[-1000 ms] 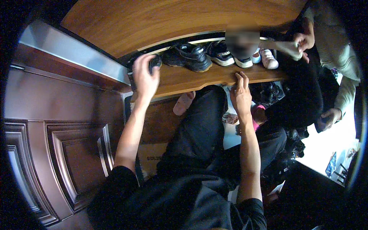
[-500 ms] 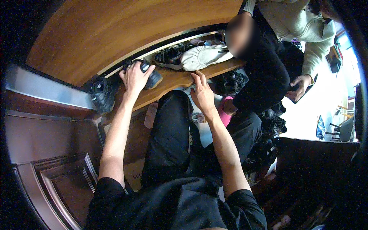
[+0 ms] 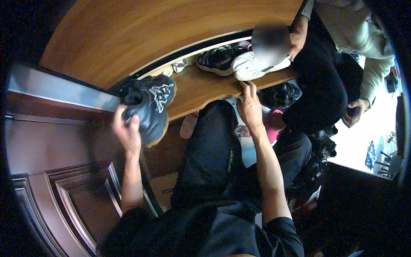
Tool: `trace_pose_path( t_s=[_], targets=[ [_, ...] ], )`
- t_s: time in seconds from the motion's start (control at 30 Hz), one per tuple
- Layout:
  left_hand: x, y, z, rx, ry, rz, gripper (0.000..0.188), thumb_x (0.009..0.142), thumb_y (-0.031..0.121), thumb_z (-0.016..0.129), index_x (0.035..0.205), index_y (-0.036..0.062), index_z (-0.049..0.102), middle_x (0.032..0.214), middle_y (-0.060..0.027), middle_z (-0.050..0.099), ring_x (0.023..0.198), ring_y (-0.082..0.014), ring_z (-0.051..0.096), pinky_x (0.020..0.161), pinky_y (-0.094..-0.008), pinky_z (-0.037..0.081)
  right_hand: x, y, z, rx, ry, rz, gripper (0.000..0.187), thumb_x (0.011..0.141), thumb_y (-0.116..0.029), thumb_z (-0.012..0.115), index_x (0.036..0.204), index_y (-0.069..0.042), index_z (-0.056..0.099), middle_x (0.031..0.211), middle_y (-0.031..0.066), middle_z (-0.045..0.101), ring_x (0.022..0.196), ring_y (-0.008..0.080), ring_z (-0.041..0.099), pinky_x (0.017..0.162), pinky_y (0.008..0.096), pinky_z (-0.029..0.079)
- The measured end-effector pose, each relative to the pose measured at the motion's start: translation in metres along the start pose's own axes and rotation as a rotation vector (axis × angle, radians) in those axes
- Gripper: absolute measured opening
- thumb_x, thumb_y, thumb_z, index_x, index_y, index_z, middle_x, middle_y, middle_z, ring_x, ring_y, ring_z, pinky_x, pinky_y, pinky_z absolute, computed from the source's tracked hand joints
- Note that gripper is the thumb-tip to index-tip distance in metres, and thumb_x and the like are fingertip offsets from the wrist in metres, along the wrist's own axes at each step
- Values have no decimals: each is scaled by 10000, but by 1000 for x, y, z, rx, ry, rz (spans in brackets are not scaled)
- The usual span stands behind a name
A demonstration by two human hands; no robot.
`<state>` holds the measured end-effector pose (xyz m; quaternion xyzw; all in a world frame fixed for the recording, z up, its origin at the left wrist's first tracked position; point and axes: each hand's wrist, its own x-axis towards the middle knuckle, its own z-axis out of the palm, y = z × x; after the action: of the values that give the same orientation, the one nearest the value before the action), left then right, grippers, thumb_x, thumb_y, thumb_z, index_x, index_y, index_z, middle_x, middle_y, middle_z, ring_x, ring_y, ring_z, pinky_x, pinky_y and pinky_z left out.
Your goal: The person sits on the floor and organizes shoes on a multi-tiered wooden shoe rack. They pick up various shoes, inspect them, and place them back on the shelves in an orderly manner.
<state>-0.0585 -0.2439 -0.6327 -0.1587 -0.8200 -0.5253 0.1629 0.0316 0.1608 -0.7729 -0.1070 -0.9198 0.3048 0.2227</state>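
My left hand (image 3: 127, 132) grips a dark sneaker (image 3: 156, 113) with white laces and a tan sole edge, at the left end of the wooden shelf (image 3: 186, 94). The sneaker is lifted and tilted, its opening by my thumb. With fingers stretched out, my right hand (image 3: 251, 109) rests its tips at the shelf's front edge, just below a white shoe (image 3: 246, 66). Behind that lies another dark shoe (image 3: 216, 60) with a pale sole. A blurred patch covers part of the white shoe.
Another person's hand (image 3: 298, 40) is beside the white shoe; their other hand (image 3: 356, 110) rests by their dark-trousered knee. A wooden panel (image 3: 180, 30) rises behind the shelf. A brown panelled door (image 3: 81, 171) stands at the left. More black shoes (image 3: 278, 95) sit below the shelf.
My left hand has lifted the dark sneaker off the shelf and brought it left and nearer to me. The right hand still rests at the shelf's edge. The view has shifted.
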Motion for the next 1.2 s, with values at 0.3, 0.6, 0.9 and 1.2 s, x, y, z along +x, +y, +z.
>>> trace_pose_path(
  t_s=[0.3, 0.6, 0.9, 1.2],
  targets=[
    [-6, 44, -44, 33, 28, -127, 246, 918, 195, 713, 1069, 4, 674, 992, -21, 663, 939, -133, 605, 897, -315, 507, 2, -9, -5, -5, -19, 19, 690, 883, 54, 716, 1541, -22, 522, 1604, 210, 525, 1399, 460, 616, 1128, 480, 586],
    [28, -21, 26, 92, -18, 53, 272, 918, 145, 802, 1070, -15, 642, 952, -67, 624, 909, -191, 607, 868, -352, 517, 2, -7, -5, -6, 4, -13, 694, 867, 92, 678, 1538, -16, 536, 1592, 240, 528, 1377, 501, 617, 1137, 502, 574],
    [57, -101, 77, 425, -88, 237, 375, 884, 196, 840, 1173, 22, 676, 1102, -194, 672, 1075, -454, 666, 967, -531, 531, 3, -7, -5, -16, -28, 32, 763, 837, 71, 733, 1560, -42, 518, 1644, 215, 492, 1419, 485, 597, 1146, 497, 572],
    [57, -83, 83, 702, -110, 183, 423, 971, 442, 856, 1096, 68, 702, 1062, -146, 733, 1057, -394, 698, 970, -511, 478, 2, -13, -13, -2, -25, 30, 730, 851, 80, 729, 1543, -42, 529, 1624, 223, 526, 1407, 487, 612, 1162, 492, 563]
  ],
)
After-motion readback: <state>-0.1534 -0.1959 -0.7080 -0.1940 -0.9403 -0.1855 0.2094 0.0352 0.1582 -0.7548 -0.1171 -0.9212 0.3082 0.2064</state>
